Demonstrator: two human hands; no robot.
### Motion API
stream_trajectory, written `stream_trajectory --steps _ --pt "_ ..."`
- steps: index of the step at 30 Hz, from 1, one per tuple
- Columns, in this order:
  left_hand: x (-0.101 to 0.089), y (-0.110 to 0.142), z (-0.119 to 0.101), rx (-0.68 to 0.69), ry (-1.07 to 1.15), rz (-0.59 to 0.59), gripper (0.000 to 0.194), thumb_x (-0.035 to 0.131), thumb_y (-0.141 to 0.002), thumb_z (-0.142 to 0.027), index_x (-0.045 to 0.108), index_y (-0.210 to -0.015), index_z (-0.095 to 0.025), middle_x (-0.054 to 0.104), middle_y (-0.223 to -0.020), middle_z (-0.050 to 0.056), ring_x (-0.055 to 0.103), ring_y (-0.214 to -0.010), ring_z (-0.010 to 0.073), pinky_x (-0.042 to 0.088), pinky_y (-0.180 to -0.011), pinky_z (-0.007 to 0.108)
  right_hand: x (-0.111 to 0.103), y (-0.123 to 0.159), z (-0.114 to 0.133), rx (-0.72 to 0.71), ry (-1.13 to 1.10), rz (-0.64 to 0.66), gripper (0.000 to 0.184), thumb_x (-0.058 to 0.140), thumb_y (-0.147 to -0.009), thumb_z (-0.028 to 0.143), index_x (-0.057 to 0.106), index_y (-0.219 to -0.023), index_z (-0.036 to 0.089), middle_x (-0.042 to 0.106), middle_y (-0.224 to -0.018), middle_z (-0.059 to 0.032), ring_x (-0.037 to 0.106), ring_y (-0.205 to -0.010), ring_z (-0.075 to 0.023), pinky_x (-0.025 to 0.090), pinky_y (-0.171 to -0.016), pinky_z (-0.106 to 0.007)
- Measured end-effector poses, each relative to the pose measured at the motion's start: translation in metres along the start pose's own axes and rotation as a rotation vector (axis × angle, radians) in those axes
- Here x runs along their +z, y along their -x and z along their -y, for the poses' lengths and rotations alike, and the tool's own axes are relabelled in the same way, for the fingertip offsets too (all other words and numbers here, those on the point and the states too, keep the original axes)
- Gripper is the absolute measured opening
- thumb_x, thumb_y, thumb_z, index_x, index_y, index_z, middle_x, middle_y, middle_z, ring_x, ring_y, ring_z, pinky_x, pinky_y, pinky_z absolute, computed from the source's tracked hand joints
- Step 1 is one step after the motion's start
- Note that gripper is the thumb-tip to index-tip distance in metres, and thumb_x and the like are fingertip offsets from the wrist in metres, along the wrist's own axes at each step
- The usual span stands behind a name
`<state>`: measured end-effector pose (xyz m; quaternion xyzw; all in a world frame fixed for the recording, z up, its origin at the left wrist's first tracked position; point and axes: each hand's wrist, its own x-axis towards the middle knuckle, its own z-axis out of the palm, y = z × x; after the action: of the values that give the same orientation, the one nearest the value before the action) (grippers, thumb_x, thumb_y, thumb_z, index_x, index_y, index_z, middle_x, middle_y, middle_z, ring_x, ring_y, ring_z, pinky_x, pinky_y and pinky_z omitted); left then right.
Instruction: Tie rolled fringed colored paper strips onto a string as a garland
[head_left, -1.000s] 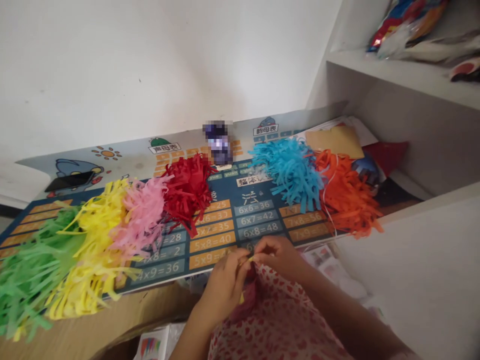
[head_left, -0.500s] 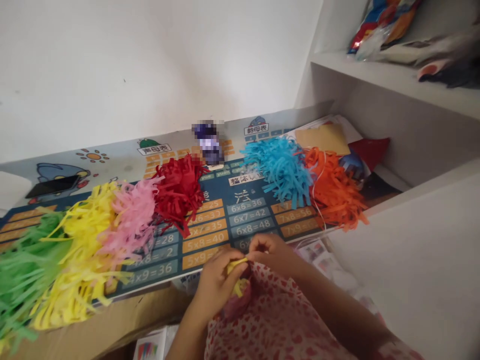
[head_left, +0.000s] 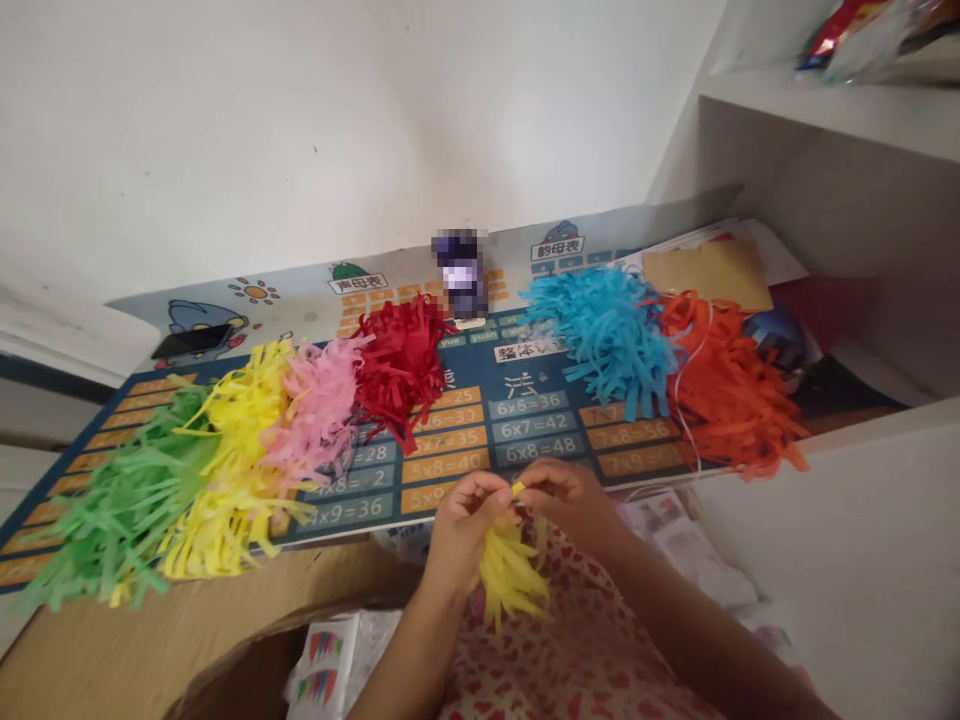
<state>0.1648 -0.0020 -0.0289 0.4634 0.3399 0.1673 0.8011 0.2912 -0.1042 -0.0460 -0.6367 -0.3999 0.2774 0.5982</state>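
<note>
Close together in front of my body, both hands hold one yellow paper tassel (head_left: 511, 575). My left hand (head_left: 469, 525) is closed around its upper part, with the fringe hanging down below the fingers. My right hand (head_left: 566, 497) pinches the small yellow tip sticking up between the two hands. On the mat beyond lie fringed paper tassels in bunches: green (head_left: 142, 490), yellow (head_left: 232, 500), pink (head_left: 315, 420) and red (head_left: 401, 370) to the left, blue (head_left: 611, 335) and orange (head_left: 727, 390) to the right.
A printed times-table mat (head_left: 525, 425) covers the table. A dark phone (head_left: 193, 343) lies at its left back, and a blurred purple object (head_left: 461, 275) stands by the wall. White string (head_left: 686, 400) crosses the orange bunch. Below the edge are a cardboard box (head_left: 247, 650) and printed packets (head_left: 326, 660).
The yellow tassel's fringe now hangs loose below my left hand, where before it was mostly covered. My view has shifted, so the tabletop things appear further right.
</note>
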Motion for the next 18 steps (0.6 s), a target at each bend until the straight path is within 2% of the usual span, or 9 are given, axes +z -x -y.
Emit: stream_trajectory --steps 6,9,11,16,18 --pt "-0.002 -0.003 0.000 -0.018 0.019 -0.013 0.036 0.082 -0.063 -0.042 0.060 -0.076 -0.017 0.062 -0.057 -0.004 0.058 -0.049 0.0098 0.045 -0.050 0.019 -0.001 -0.004 0.005 -0.017 0.033 0.033 0.012 0.063 -0.084 0.026 0.073 -0.079 0.021 0.069 -0.079 -0.0023 0.063 -0.072 -0.0149 0.048 -0.071 -0.026" --pt "-0.003 -0.004 0.003 0.019 -0.025 -0.015 0.032 0.080 -0.067 -0.042 0.061 -0.077 -0.017 0.062 -0.057 -0.004 0.059 -0.050 0.0103 0.045 -0.051 0.020 0.000 -0.004 0.004 -0.035 0.075 0.007 0.012 0.062 -0.084 0.023 0.072 -0.078 0.021 0.069 -0.077 -0.0018 0.062 -0.071 -0.0145 0.047 -0.069 -0.025" --pt "-0.003 -0.005 0.005 0.134 -0.152 -0.030 0.026 0.076 -0.073 -0.040 0.064 -0.079 -0.018 0.065 -0.060 -0.002 0.061 -0.054 0.0115 0.047 -0.055 0.021 0.002 -0.003 0.002 -0.057 0.127 -0.043 0.012 0.060 -0.083 0.018 0.071 -0.077 0.022 0.068 -0.076 -0.0012 0.062 -0.072 -0.0145 0.047 -0.069 -0.025" --pt "-0.002 -0.006 0.009 0.650 -0.589 -0.103 0.010 0.068 -0.083 -0.029 0.072 -0.083 -0.020 0.073 -0.083 0.004 0.068 -0.081 0.0179 0.053 -0.076 0.029 0.008 -0.001 -0.009 -0.162 0.236 -0.192 0.011 0.059 -0.081 0.015 0.068 -0.081 0.023 0.067 -0.077 -0.0011 0.062 -0.073 -0.0157 0.047 -0.069 -0.027" --pt "-0.001 -0.007 0.008 0.745 -0.667 -0.102 0.008 0.066 -0.085 -0.026 0.072 -0.084 -0.021 0.074 -0.086 0.005 0.069 -0.083 0.0179 0.054 -0.077 0.029 0.008 -0.001 -0.011 -0.196 0.263 -0.226 0.011 0.059 -0.082 0.017 0.067 -0.084 0.023 0.067 -0.078 -0.0017 0.062 -0.073 -0.0164 0.047 -0.068 -0.028"
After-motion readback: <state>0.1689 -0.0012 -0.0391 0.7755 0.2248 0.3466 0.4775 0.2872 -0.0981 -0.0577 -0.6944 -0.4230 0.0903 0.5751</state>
